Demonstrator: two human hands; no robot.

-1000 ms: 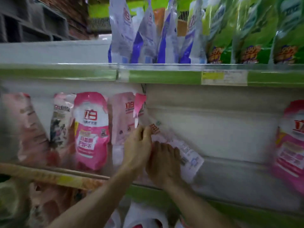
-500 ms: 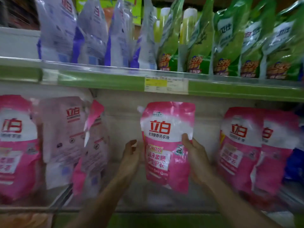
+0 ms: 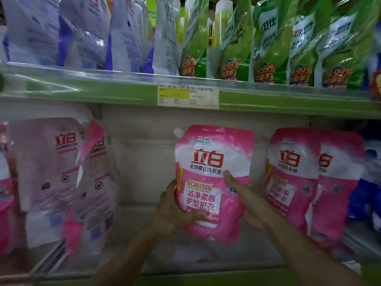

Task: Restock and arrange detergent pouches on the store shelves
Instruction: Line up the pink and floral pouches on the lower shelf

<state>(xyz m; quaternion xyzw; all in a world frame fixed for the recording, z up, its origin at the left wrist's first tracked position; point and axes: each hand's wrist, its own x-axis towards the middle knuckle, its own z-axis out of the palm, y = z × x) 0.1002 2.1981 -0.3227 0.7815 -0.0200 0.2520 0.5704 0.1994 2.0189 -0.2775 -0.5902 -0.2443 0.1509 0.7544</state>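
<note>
**A:** Where have you got the pouch?

**B:** The pink pouch (image 3: 212,162) is between my two hands. It is upright, with its printed front facing me and its spout at the top left corner. I hold it in the gap on the lower shelf (image 3: 132,223), in front of the pale back wall (image 3: 140,162).

**A:** How are you holding it?

**B:** My left hand (image 3: 175,211) grips the lower left edge. The thumb lies across the front near the bottom and the other fingers go behind. My right hand (image 3: 247,201) grips the right edge. Its thumb points up the front toward the middle of the pouch, and its fingers curl behind the side. Both hands are closed on it.

**A:** Does it rest on the shelf?

**B:** I cannot tell. Its bottom edge hangs low between my wrists, and the shelf floor there is blurred.

**A:** What stands beside it?

**B:** On the right, near my right hand, more pink pouches (image 3: 292,172) stand upright and overlapping, fronts out. On the left, well apart from my left hand, pale pouches (image 3: 47,162) lean with their backs out.

**A:** And above?

**B:** The green shelf edge (image 3: 288,100) carries a price label (image 3: 187,97) straight over the pouch I hold. On that upper shelf, purple pouches (image 3: 82,32) stand to the left and green pouches (image 3: 305,44) to the right.
</note>
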